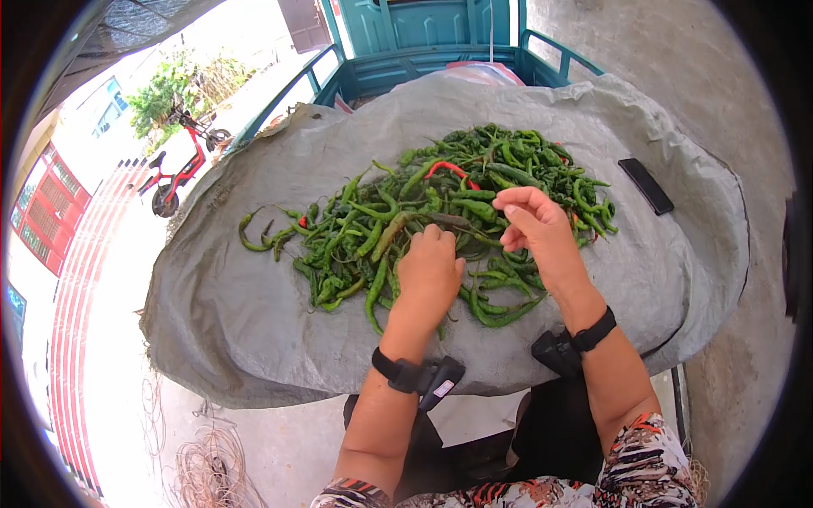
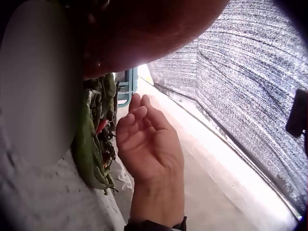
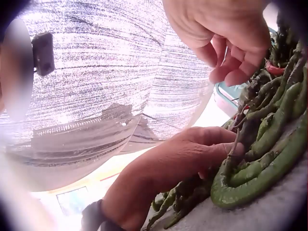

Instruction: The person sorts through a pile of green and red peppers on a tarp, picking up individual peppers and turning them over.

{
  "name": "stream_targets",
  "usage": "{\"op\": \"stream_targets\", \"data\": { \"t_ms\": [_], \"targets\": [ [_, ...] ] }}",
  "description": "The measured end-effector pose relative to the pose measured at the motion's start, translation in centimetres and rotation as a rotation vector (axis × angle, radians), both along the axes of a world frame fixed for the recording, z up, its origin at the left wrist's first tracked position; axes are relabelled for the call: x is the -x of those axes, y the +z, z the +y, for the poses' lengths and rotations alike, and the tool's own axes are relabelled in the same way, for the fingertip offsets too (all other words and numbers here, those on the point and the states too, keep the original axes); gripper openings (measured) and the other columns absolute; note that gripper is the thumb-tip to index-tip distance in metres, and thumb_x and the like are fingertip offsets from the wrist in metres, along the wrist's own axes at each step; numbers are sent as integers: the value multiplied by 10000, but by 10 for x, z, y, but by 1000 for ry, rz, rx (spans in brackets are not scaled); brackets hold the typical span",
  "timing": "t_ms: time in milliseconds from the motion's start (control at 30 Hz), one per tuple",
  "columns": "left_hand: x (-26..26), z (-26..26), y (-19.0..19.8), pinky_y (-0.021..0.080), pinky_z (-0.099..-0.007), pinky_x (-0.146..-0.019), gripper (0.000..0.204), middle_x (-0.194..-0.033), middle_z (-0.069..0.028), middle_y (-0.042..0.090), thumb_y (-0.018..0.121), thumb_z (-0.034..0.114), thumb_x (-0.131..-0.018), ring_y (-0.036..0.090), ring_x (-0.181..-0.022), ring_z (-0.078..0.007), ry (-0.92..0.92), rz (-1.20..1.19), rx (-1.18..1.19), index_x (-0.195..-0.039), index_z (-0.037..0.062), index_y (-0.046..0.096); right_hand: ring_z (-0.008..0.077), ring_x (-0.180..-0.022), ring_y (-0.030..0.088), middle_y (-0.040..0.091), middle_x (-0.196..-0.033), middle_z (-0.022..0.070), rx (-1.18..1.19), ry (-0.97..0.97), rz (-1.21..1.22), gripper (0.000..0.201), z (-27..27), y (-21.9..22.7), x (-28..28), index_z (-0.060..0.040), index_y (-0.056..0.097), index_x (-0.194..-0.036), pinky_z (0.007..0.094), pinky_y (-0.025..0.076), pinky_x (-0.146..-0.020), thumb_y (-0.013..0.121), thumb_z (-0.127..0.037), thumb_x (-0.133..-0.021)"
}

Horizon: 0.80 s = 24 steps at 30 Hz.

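Observation:
A heap of green chili peppers [image 1: 356,224] lies on a grey woven sheet [image 1: 229,313], with a few red ones such as the red chili pepper [image 1: 450,172] among them. My left hand [image 1: 430,269] reaches into the front of the heap, back upward. In the right wrist view the left hand [image 3: 173,161] has its thumb close to a thin stem beside a long curved pepper [image 3: 250,187]; its fingertips are partly hidden, and I cannot tell whether they grip one. My right hand [image 1: 539,230] hovers over the heap's right side, fingers loosely bent; its palm [image 2: 149,149] holds nothing visible.
A black phone [image 1: 646,185] lies on the sheet to the right of the heap. Behind the sheet stands a teal metal cart bed [image 1: 428,34] with side rails. A red electric bike [image 1: 180,169] is parked at the left, and tangled twine [image 1: 216,466] lies on the ground.

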State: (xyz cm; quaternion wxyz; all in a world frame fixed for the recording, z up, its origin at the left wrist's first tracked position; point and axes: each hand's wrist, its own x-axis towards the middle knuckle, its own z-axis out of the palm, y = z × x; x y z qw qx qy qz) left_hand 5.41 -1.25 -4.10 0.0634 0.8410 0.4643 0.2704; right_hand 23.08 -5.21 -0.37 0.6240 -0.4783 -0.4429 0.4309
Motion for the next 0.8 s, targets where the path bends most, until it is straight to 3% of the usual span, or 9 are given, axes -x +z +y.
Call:
{"op": "stream_targets", "data": {
  "t_ms": [133,533,633,667,800],
  "targets": [
    [-2,4,-2,504,-437,-759,207,-936,-97,614,665,194,-820,626,-895,-321,30,29,70,-1000,97,629,83,-665,602,632,-1007,29,20,33,-105,197,-1,0,4,-35,602,-1124,228,504,-595,559,-126,-954],
    [-2,2,24,480,-429,-654,95,-878,-106,621,575,149,-879,623,-755,-318,76,-517,75,-842,64,551,81,-625,596,630,-913,26,-7,-72,-236,180,1,-5,6,-32,610,-1101,228,500,-572,565,-102,-941],
    [3,12,26,471,-313,-649,109,-981,-129,656,531,106,-877,645,-776,-206,-56,-898,-71,-863,11,581,82,-629,597,639,-931,34,-27,-76,-222,176,1,-3,7,-29,609,-1099,230,504,-574,564,-100,-944],
    [6,7,26,477,-280,-618,96,-1056,-143,638,491,68,-878,639,-803,-178,-55,-1027,153,-841,0,548,83,-632,597,642,-938,37,-29,-72,-217,174,1,-3,7,-28,608,-1098,231,505,-575,565,-100,-945],
    [11,4,37,525,-328,-595,90,-1035,-185,639,426,89,-906,635,-804,-220,-190,-1438,340,-882,25,485,87,-651,603,644,-1005,56,-11,-3,-235,205,0,-5,7,-24,594,-1130,234,509,-587,573,-107,-944]
  ]
}}
